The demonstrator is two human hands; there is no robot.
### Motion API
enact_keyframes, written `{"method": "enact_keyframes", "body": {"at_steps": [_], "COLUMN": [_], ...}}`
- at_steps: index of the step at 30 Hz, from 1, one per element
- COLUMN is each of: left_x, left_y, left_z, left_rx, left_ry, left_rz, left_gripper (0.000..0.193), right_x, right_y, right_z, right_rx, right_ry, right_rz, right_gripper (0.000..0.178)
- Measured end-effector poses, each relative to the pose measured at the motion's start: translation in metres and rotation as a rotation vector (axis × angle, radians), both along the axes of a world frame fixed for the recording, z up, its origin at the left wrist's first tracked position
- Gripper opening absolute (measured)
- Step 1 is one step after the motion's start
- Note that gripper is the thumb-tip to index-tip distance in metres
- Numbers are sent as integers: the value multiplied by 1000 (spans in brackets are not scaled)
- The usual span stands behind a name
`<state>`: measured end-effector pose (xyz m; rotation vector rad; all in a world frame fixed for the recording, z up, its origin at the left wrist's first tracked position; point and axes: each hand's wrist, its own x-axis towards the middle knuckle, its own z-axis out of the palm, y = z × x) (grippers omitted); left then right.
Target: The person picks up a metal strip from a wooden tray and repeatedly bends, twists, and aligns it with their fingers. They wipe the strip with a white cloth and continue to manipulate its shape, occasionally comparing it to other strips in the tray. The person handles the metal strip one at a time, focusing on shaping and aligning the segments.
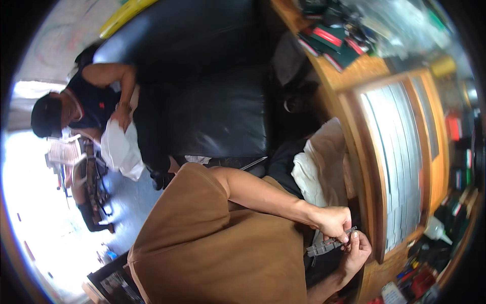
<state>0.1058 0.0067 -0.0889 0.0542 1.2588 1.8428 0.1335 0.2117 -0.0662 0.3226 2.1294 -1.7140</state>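
Note:
A grey, segmented metal watch band (324, 247) is held between my two hands, slanting down to the left beside the wooden bench. My left hand (332, 222) grips its upper end with fingers closed and thumb pressed on it. Just below and to the right, my right hand (357, 249) pinches the same end between thumb and fingertips. The band's lower end sticks out free over a dark area. Its exact gripped links are hidden by my fingers.
The wooden bench (372, 187) has a bright framed panel (395, 162), with dark green and red packets (334, 43) beyond. A white nozzle bottle (438, 230) stands at right. Pale cloth (307, 175) lies near my left forearm. By a black couch (217, 111), another person (109, 96) holds white cloth.

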Motion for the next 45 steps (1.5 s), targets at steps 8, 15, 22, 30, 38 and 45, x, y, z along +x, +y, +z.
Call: {"method": "enact_keyframes", "body": {"at_steps": [8, 15, 22, 30, 38, 45], "left_x": [4, 6, -14, -60, -62, -44], "left_y": [4, 2, -10, -4, -3, -32], "left_z": [-17, -24, -13, 5, 11, 34], "left_rx": [-105, -25, -75, -49, -49, -132], "left_ry": [278, 199, -113, -283, -275, -193], "left_rz": [101, 24, -240, -274, -273, -257], "left_gripper": [11, 8, 17, 19, 21, 21], "right_x": [-1, 9, 8, 7, 2, 6], "right_y": [-7, -14, -28, -32, -40, -53], "right_z": [-9, -11, -14, -31, -36, -17], "right_rx": [45, -110, -301, -720, -701, -718], "right_ry": [129, -37, -156, -114, -19, -107], "right_rz": [-7, -98, -249, -422, -477, -322], "right_gripper": [20, 18, 16, 22, 14, 20]}}
